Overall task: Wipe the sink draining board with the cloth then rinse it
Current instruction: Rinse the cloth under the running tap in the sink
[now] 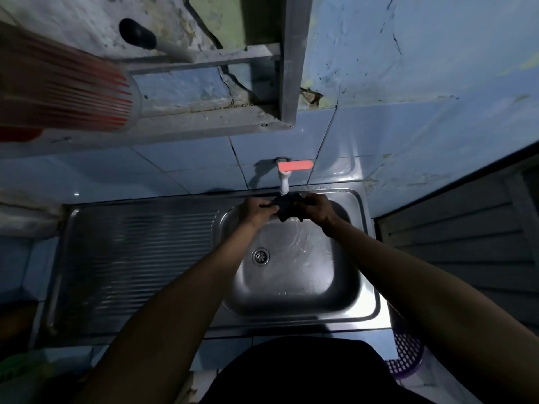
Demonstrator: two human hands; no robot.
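— Where's the cloth [287, 207]?
— Dark and bunched up, right under the tap [284, 182], over the sink bowl [294, 275].
— And the draining board [137, 258]?
— Ribbed steel, left of the bowl, lying flat and shiny.

the sink basin [291, 275] sits at the right end of the steel sink unit, with the draining board [137, 258] filling the unit's left part. the drain [260, 256] lies in the basin floor, toward its left side. the tap [284, 177] juts from the wall tiles [186, 167] behind the basin's back edge. directly under the tap spout, over the basin's back part, the cloth [287, 208] is held between the left hand [256, 212] on its left and the right hand [319, 209] on its right. a window frame [221, 83] hangs on the wall above the tap. a perforated basket [407, 357] stands below the unit's front right corner.
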